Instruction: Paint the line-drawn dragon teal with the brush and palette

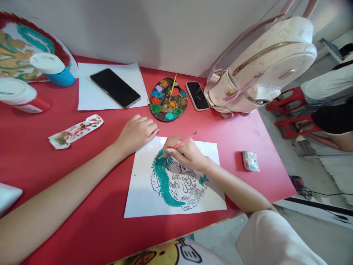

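My right hand (186, 151) grips a slim pink paintbrush (187, 139), its tip over the upper left of a line drawing of a dragon. That drawing is on a white sheet of paper (143, 198). Teal paint covers the dragon's long body (162, 180) and one claw at the right; the head and middle are bare black outline. At the sheet's upper left corner my left hand (138, 133) rests with fingers curled in and no object showing in it. Beyond both hands is an oval paint palette (168, 99) with several colours and a yellow brush (173, 87) lying across it.
A black phone (116, 87) lies on white sheets; a smaller phone (198, 95) is near a pale backpack (264, 66). Red (26, 97) and blue (55, 70) paint bottles, a stained tissue (77, 131) and a small packet (250, 161) are on the red table. People sit at right.
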Demonstrator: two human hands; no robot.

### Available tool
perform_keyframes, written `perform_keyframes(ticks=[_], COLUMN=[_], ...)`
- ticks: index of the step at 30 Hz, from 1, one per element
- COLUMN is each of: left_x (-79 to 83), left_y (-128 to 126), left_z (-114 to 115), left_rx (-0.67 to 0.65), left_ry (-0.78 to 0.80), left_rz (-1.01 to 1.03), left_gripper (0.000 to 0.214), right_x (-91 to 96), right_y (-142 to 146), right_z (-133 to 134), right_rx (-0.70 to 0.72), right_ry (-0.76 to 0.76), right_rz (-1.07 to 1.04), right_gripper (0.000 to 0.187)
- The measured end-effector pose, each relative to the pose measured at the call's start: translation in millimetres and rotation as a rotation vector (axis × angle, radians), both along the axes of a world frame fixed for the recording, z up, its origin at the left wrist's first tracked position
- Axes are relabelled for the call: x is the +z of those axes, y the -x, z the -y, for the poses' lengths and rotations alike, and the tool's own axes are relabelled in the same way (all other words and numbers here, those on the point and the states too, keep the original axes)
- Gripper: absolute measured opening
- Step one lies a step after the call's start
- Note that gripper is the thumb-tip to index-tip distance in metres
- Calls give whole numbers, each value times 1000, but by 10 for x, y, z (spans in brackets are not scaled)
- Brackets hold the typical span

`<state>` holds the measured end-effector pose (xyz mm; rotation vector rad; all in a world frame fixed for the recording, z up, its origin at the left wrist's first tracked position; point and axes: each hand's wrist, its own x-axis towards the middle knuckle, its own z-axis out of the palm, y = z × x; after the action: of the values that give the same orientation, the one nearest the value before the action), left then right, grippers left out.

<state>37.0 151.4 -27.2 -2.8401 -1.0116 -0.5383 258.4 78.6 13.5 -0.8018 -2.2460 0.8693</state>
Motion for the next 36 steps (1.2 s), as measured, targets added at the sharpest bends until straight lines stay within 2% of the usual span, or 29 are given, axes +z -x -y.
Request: perform_keyframes(ticks=[15, 22, 25, 30, 36], left_x=[4, 13, 31, 46, 16], left_y=[-7, -6, -6, 4, 11], left_z=[8, 7, 14, 15, -1], left_rx=[3, 4, 5, -6, -8], left_ry=[18, 29, 66, 53, 41], left_rz=[25, 14, 26, 4, -5], left_gripper=[35, 36, 35, 40, 41], right_x=[-8, -12, -19, -116, -312], right_y=[-5, -11, -62, -268, -518], right_z=[8, 4, -40, -287, -578], right_rx=[6, -12, -144, -521, -565], right_ry=[-13, 0, 21, -35, 8], right_rz=[33, -38, -83, -303, -276], right_gripper=[58, 57, 58, 50, 40])
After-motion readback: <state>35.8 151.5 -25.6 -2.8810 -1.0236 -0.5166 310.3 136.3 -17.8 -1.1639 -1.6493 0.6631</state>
